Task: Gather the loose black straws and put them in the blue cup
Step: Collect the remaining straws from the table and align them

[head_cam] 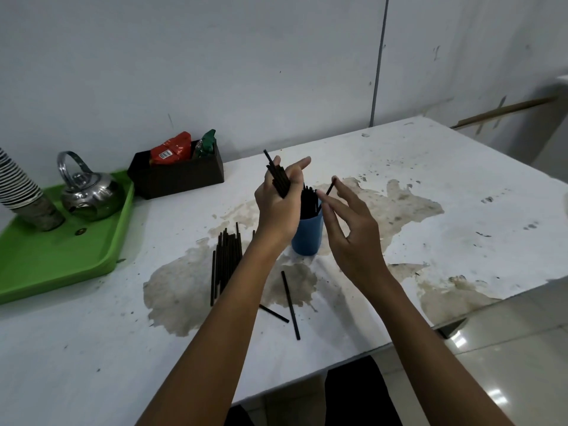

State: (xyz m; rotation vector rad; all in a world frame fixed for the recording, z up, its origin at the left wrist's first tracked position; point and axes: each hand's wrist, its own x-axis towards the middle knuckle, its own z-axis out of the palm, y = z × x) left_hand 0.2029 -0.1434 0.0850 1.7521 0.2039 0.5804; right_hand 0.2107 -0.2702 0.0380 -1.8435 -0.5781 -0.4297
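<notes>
Nearest lie two single straws (290,304) on the stained surface (399,167), and a loose pile of straws (226,259) lies left of them. The left hand (278,199) grips a bundle of straws (278,178) above the blue cup (307,233). The right hand (347,229) pinches one straw (329,190) at the rim. It is better to lower each end inside the rim before releasing, so the cup does not tip.

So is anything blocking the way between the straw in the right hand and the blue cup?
Nothing visible blocks it. The right hand pinches one thin black straw just above the open rim of the blue plastic cup, beside black straws already standing inside. The left hand holds its bundle off to the side.
</notes>
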